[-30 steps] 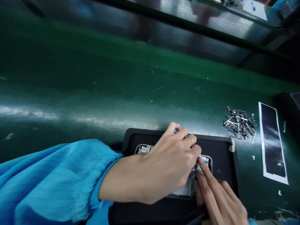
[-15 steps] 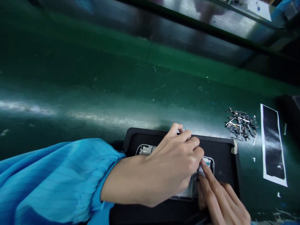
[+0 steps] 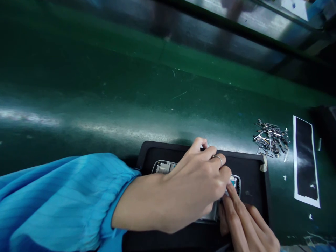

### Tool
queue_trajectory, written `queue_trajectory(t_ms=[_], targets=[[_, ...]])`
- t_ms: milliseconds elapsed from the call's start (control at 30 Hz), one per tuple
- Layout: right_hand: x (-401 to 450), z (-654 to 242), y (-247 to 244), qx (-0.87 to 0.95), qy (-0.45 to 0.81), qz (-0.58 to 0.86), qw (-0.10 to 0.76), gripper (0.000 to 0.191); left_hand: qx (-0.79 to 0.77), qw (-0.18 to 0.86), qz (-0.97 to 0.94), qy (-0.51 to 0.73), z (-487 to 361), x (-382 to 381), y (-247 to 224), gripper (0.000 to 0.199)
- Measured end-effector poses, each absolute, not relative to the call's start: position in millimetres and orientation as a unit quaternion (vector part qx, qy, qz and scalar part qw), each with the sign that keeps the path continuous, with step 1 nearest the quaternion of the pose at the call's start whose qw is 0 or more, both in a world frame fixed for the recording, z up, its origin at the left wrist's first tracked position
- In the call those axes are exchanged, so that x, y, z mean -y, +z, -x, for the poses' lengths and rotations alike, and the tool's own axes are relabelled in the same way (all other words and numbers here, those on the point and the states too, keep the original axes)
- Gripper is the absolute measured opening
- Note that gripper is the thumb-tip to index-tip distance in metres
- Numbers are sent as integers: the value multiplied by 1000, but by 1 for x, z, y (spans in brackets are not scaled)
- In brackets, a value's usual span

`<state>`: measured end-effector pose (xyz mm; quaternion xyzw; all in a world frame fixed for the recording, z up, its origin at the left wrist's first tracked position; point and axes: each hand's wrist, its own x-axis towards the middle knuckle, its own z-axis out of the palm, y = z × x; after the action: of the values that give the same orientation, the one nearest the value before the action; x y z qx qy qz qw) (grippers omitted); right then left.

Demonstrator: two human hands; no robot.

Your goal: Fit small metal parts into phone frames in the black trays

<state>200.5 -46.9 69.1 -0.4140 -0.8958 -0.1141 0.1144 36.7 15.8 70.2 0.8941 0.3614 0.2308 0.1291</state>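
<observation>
An opened phone frame (image 3: 163,167) with a silvery rim and bare inner parts lies on a black padded tray (image 3: 249,206). My left hand (image 3: 196,189), with a ring on one finger, reaches across the frame and hides its middle. Its fingers are curled closed; a small pale sliver shows by the fingertips, too little to name. Against the frame's right part, my right hand (image 3: 244,217) has its fingers pressed together, with the fingertips touching my left hand. What lies between those fingertips is hidden.
On the green bench, right of the tray, sits a pile of small thin electronic parts (image 3: 271,138). A black sheet with a white border (image 3: 306,161) lies farther right, with white scraps nearby. Beige tape (image 3: 264,163) covers the tray's corner. A dark ledge runs along the back.
My left hand has shifted slightly to the right over the phone frame. The right hand stays nearly in place, and the view has tilted a little.
</observation>
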Motion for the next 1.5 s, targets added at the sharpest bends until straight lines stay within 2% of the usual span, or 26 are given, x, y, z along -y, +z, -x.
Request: queue_trajectory(t_ms=[133, 400, 700, 867, 1100, 1267, 1500], targets=[[46, -200, 72, 898, -112, 410, 111, 43, -360, 142, -892, 234, -36, -16, 71, 15], [44, -203, 73, 902, -100, 404, 115, 31, -369, 152, -890, 220, -38, -17, 73, 14], [44, -205, 69, 896, -74, 418, 132, 32, -371, 160, -889, 217, -37, -19, 73, 16], [43, -206, 69, 894, -76, 418, 142, 40, -375, 164, -886, 216, -38, -15, 72, 15], [44, -204, 70, 898, -78, 417, 121, 37, -364, 167, -891, 214, -36, -15, 73, 16], [44, -205, 71, 884, -74, 437, 150, 28, -370, 166, -888, 214, -37, -14, 70, 13], [44, -205, 71, 887, -87, 431, 137, 31, -369, 167, -886, 224, -37, -14, 68, 11]])
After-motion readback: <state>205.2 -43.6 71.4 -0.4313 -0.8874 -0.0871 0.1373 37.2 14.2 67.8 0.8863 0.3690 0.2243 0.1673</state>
